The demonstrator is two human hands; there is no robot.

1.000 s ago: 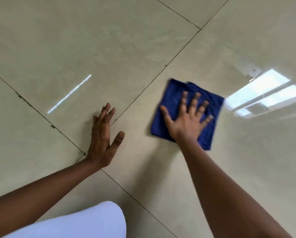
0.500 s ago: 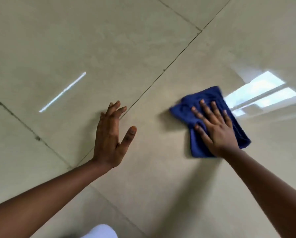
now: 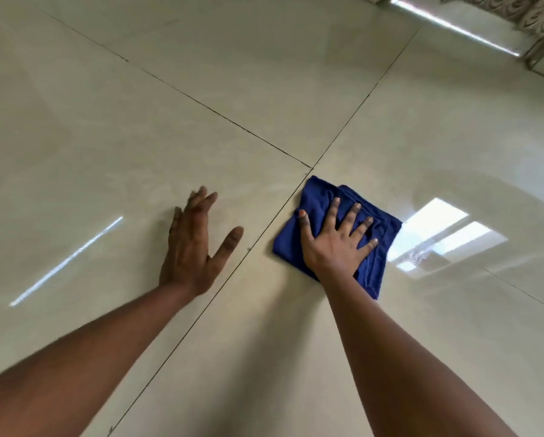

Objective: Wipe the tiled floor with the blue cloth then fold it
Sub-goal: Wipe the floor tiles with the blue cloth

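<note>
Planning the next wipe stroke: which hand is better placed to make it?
Probably the right hand: its spread fingers already press the blue cloth. The left hand rests flat on the bare floor, beside it.

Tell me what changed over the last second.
The right hand swept the blue cloth away to the right, then back beside the grout line. The camera tilted up. The left hand stayed flat on the floor; no grip was taken or released.

the right hand (image 3: 335,244) has swept the blue cloth (image 3: 314,200) back left toward the tile joint.
</note>
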